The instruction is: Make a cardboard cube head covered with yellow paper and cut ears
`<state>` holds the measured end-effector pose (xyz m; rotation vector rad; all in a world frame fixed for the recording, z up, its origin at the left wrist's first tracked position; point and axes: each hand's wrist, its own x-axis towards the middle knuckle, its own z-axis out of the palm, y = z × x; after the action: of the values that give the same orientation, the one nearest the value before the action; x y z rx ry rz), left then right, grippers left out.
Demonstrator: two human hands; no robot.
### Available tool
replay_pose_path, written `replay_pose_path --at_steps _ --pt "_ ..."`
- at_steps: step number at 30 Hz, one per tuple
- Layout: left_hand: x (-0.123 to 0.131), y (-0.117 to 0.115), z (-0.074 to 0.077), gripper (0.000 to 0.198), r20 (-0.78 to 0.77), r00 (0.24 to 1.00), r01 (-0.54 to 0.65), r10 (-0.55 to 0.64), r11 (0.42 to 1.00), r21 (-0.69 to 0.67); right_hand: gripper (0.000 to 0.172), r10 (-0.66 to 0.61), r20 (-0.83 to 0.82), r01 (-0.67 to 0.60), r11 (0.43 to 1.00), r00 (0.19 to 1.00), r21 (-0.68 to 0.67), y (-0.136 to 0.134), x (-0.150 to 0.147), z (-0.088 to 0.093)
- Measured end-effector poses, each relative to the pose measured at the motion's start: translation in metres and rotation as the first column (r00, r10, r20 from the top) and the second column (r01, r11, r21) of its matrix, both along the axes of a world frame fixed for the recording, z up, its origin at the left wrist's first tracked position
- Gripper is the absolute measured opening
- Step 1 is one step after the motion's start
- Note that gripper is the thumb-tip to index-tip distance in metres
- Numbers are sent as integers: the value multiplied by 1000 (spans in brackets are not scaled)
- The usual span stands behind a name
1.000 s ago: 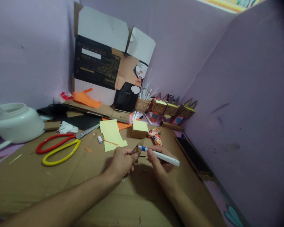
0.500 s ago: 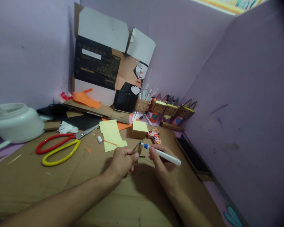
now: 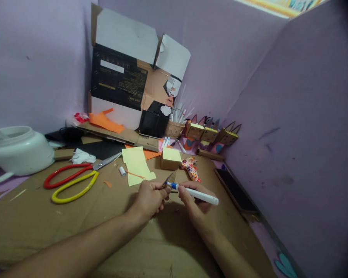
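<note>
Between the fingertips of my left hand [image 3: 151,199] is a small brown cardboard piece [image 3: 171,178] with a dark edge, pinched and held up off the surface. My right hand [image 3: 197,200] grips a white marker with a blue tip section [image 3: 203,196], its point at the cardboard piece near my left fingers. Just beyond my hands stand a small box with a pale yellow top [image 3: 171,159] and a flower-patterned cutout [image 3: 190,168]. A white marker cap [image 3: 122,171] lies beside the pale yellow paper [image 3: 137,166].
Scissors with red and yellow handles [image 3: 75,181] lie on the left, near a white pot [image 3: 20,150]. A phone [image 3: 234,189] rests along the right edge. Cardboard figures with pointed ears [image 3: 210,134], a pen basket [image 3: 174,129] and an opened box [image 3: 118,77] stand at the back.
The marker in my right hand has moved slightly left and down, its tip sliding along the cardboard piece toward my left fingers. My left hand has barely moved.
</note>
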<state>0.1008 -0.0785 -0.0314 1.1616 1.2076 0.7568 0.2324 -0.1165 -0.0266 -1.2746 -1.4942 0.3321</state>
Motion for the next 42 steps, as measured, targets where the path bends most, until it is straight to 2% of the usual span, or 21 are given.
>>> replay_pose_path --at_steps 5,14,26,36,42 --pt "0 0 -1 26 34 999 0 0 1000 -4 15 -23 -19 24 1000 1000 8 1 0 -1" --pt "-1 -2 0 25 -12 1000 4 -4 1000 -7 17 -91 -104 92 996 990 3 6 5 -4" --pt "-1 -2 -2 27 18 1000 23 -24 1000 18 18 -122 -235 135 990 964 41 11 3 -1" --pt "-1 -1 -1 27 11 1000 11 -11 1000 11 18 -121 -237 131 991 964 26 10 2 0" --pt "-1 -2 1 27 4 1000 -1 1 1000 8 20 -104 -174 102 995 979 -23 8 3 -3"
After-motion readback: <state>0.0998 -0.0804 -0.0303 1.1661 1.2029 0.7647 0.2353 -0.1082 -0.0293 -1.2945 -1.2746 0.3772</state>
